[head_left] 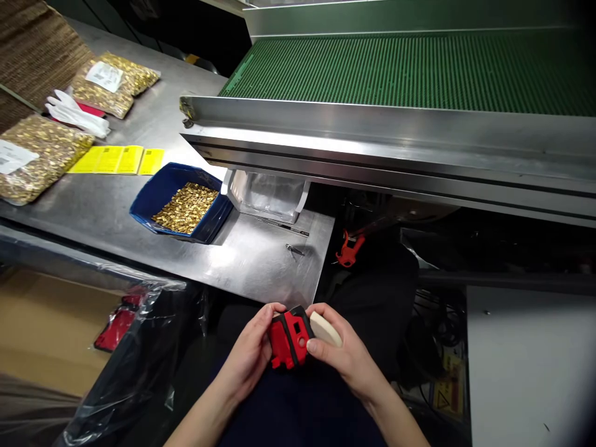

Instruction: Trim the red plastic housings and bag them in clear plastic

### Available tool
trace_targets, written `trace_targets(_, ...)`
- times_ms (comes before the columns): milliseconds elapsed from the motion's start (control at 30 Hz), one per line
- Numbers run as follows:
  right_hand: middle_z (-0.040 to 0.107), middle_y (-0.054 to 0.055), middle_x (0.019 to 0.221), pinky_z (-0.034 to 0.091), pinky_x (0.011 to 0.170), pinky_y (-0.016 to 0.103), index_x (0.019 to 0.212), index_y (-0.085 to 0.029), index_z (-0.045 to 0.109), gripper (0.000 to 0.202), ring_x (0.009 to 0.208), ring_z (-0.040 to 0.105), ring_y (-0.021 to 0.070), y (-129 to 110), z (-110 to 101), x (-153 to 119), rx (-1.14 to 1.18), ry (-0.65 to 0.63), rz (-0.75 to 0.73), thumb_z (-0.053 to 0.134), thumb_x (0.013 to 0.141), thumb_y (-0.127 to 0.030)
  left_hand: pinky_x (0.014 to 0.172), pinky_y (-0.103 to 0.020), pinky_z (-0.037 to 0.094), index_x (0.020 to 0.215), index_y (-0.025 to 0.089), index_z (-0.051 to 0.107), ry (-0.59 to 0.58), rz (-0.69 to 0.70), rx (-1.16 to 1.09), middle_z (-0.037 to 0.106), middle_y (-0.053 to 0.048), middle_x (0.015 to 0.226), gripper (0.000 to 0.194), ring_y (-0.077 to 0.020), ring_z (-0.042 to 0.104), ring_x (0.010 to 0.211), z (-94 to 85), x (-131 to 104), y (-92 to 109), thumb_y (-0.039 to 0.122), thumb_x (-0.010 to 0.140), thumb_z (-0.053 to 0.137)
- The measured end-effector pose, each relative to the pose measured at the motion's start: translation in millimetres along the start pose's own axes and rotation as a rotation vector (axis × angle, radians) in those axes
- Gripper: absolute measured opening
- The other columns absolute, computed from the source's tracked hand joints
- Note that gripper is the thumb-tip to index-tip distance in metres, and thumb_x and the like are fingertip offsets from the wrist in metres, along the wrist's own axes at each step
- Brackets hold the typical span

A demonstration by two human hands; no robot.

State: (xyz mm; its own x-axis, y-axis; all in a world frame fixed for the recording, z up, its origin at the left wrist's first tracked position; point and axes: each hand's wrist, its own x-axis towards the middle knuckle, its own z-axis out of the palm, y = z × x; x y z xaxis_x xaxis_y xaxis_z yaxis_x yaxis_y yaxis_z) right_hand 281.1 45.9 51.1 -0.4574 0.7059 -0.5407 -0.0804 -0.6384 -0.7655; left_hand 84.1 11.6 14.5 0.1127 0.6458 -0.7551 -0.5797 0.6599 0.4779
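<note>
Low in the head view, a small red and black part (287, 340) is held between both hands over the person's lap. My left hand (254, 351) is closed around its left side. My right hand (347, 354) has a cream-coloured pad (325, 329) between thumb and fingers, beside the right edge of the part; the thumb tip touches the part. A blue bin (144, 202) with small gold pieces (186, 208) stands on the metal table, up and left of the hands.
A green conveyor (400, 71) with a metal side rail crosses the upper right. On the metal table (251, 267) are a clear tray (270, 194), bags of gold pieces (44, 152), yellow labels (112, 159) and white gloves (77, 113). A red-orange tool (349, 249) hangs beyond the table edge.
</note>
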Motion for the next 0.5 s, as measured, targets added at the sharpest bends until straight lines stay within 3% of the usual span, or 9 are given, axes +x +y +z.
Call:
trace_targets(67,0.060,-0.002,0.088,0.039,0.069,0.024,0.114,-0.023,0.064,0.042,0.077,0.049,0.0141,-2.2,0.3,0.9,0.031,0.003,0.014,0.085,0.083,-0.041,0.081,-0.027,0.057,0.116,0.021,0.071,0.002,0.053,0.086,0.074,-0.007,0.104,0.035,-0.0202,0.069,0.092,-4.0,0.9,3.6,0.050,0.096,0.067)
trace_targets(133,0.062,-0.001,0.091,0.041,0.071,0.025,0.113,-0.022,0.066,0.040,0.080,0.052,0.0149,-4.2,1.2,2.3,0.075,0.026,0.041,0.085,0.082,-0.038,0.099,-0.030,0.052,0.126,0.023,0.071,-0.060,0.195,0.264,0.070,-0.010,0.126,0.045,-0.0259,0.064,0.117,-8.2,0.2,9.9,0.056,0.095,0.066)
trace_targets(233,0.067,0.000,0.096,0.045,0.077,0.026,0.112,-0.021,0.069,0.040,0.086,0.058,0.0168,-5.8,4.1,5.3,0.181,0.096,0.097,0.088,0.079,-0.035,0.123,-0.042,0.034,0.144,0.030,0.061,-0.260,0.400,0.556,0.050,-0.010,0.156,0.071,-0.0362,0.041,0.148,-10.3,-4.4,22.5,0.063,0.083,0.076)
trace_targets(333,0.072,0.004,0.101,0.050,0.082,0.028,0.116,-0.019,0.072,0.047,0.091,0.064,0.0199,-6.3,8.4,8.3,0.362,0.159,0.176,0.091,0.074,-0.032,0.127,-0.046,0.029,0.153,0.039,0.048,-0.373,0.335,0.620,0.040,-0.006,0.165,0.088,-0.0356,0.035,0.153,-6.9,-8.4,32.8,0.043,0.076,0.090)
trace_targets(400,0.074,0.007,0.103,0.052,0.084,0.032,0.120,-0.017,0.072,0.052,0.092,0.067,0.0218,-5.9,10.6,9.4,0.454,0.173,0.216,0.091,0.073,-0.031,0.123,-0.046,0.036,0.153,0.042,0.044,-0.396,0.234,0.554,0.045,-0.006,0.162,0.086,-0.0329,0.046,0.147,-4.7,-8.1,35.5,0.032,0.080,0.089)
trace_targets(500,0.075,0.009,0.102,0.052,0.086,0.034,0.126,-0.015,0.070,0.057,0.091,0.069,0.0225,-4.0,10.8,9.6,0.461,0.168,0.235,0.090,0.076,-0.033,0.114,-0.045,0.045,0.152,0.037,0.044,-0.393,0.148,0.406,0.056,-0.010,0.152,0.079,-0.0323,0.059,0.134,-4.8,-4.5,33.5,0.035,0.085,0.084)
